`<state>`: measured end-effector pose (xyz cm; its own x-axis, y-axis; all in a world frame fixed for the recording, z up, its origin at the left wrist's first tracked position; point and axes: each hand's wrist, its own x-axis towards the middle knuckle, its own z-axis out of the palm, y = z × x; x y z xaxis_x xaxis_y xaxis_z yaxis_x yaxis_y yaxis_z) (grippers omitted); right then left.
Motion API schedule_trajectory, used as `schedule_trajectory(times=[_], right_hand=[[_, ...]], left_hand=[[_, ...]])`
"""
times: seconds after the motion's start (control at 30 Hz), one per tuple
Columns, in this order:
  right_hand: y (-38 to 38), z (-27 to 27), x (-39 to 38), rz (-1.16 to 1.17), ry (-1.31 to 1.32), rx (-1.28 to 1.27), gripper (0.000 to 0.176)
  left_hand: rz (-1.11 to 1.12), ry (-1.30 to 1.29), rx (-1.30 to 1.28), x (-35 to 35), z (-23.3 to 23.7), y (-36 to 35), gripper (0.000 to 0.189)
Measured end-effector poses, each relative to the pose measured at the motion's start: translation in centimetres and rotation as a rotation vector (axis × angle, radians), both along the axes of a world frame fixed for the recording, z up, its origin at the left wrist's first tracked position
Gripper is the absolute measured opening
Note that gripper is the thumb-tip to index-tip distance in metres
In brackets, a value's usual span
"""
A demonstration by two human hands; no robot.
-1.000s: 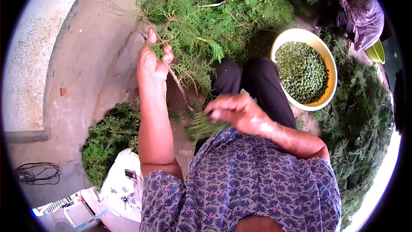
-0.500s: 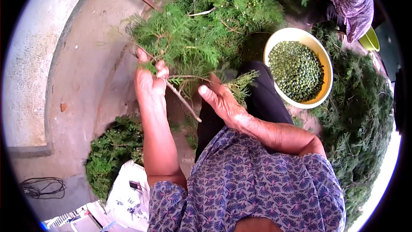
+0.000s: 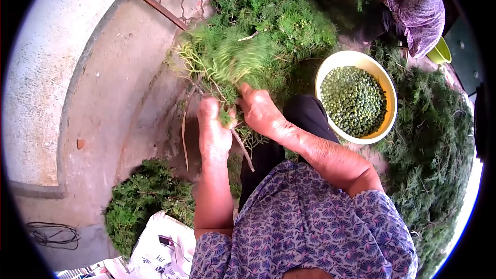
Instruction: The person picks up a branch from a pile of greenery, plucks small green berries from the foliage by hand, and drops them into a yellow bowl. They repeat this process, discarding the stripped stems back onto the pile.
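Above concrete ground [image 3: 103, 124], left hand [image 3: 214, 130] and right hand [image 3: 262, 112] now meet, fingers [image 3: 247, 93] clamped on the branch [image 3: 235, 62].

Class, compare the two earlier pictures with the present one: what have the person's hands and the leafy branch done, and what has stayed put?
The right hand rose from the lap to the leafy branch. It now meets the left hand, which keeps gripping the stem and has drawn it nearer the body. The bowl of green berries stays by the knee, and the cut greenery still lies around it.
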<state>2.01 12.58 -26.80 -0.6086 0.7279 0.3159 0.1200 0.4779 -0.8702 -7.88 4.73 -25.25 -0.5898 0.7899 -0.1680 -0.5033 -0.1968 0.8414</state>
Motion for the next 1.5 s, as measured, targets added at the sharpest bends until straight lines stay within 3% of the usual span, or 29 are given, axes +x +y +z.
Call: schedule_trajectory(times=[0.03,0.07,0.1,0.17,0.27,0.33,0.37,0.47,0.5,0.57,0.63,0.7,0.77,0.87,0.9,0.97,1.0,1.03,1.13,1.23,1.5], right_hand=[[-0.2,0.6,0.1,0.016,-0.134,0.034,0.018],[-0.2,2.0,0.3,0.044,-0.294,0.141,0.031],[-0.1,2.0,0.1,0.048,-0.29,0.15,0.031],[-0.4,1.8,-0.1,0.131,-0.366,0.449,0.035],[-0.9,2.7,0.6,0.084,-0.306,0.468,0.041],[-0.8,3.7,1.6,0.147,-0.294,0.358,0.04],[-0.7,3.8,2.2,0.144,-0.294,0.361,0.04],[-1.0,3.0,3.4,0.094,0.15,0.187,0.034],[-0.9,2.6,3.6,0.034,0.303,0.215,0.024],[-0.6,3.0,5.4,-0.107,0.33,0.14,0.017],[1.2,2.7,5.7,-0.275,0.527,0.234,0.015],[3.3,3.5,6.3,-0.449,0.522,0.366,0.015],[4.7,4.3,7.0,-0.429,0.497,0.34,0.016],[6.5,4.2,6.4,-0.417,0.668,-0.045,0.016],[7.1,4.5,6.6,-0.428,0.67,-0.037,0.016],[7.9,5.6,7.2,-0.423,0.623,0.046,0.015],[8.5,5.7,7.0,-0.445,0.553,0.146,0.015],[9.2,5.5,6.7,-0.427,0.505,0.261,0.02],[9.2,5.1,6.2,-0.403,0.288,0.241,0.035],[9.0,4.5,6.4,-0.435,0.241,0.401,0.037],[9.3,2.7,7.8,-0.281,0.306,0.456,0.03]], left_hand=[[-0.09,0.103,0.076,-0.4,-0.1,0.3,0.043],[-0.044,0.141,0.061,0.6,1.1,0.8,0.04],[0.006,0.181,0.049,1.6,2.5,1.4,0.037],[0.088,0.227,-0.059,1.6,3.0,1.5,0.023],[0.203,0.19,-0.07,2.0,3.8,1.6,0.022],[0.325,0.087,-0.369,2.4,5.2,1.3,0.024],[0.288,0.074,-0.338,1.8,4.8,1.3,0.026],[0.239,-0.016,-0.331,0.5,4.2,1.0,0.024],[0.221,-0.05,-0.292,0.1,3.7,1.0,0.024],[0.162,-0.128,-0.207,-1.0,2.8,1.3,0.023],[0.181,-0.123,-0.192,-1.1,2.5,1.3,0.026],[0.137,-0.129,-0.178,-0.9,2.9,1.0,0.027],[0.04,-0.141,-0.193,-1.4,3.1,0.8,0.031],[-0.056,-0.193,-0.111,-1.9,3.1,0.1,0.029],[0.066,-0.14,-0.171,-1.0,3.7,0.2,0.027],[-0.1,-0.14,0.004,-1.6,2.9,-0.1,0.027],[-0.045,-0.131,-0.032,-1.4,2.7,-0.2,0.027],[-0.057,-0.128,-0.036,-1.2,2.8,-0.4,0.027],[-0.116,-0.065,-0.022,-1.0,3.0,-0.8,0.027],[-0.242,-0.128,0.063,-1.4,2.7,-1.4,0.028],[-0.322,-0.195,0.068,-1.3,2.9,-2.3,0.027]])
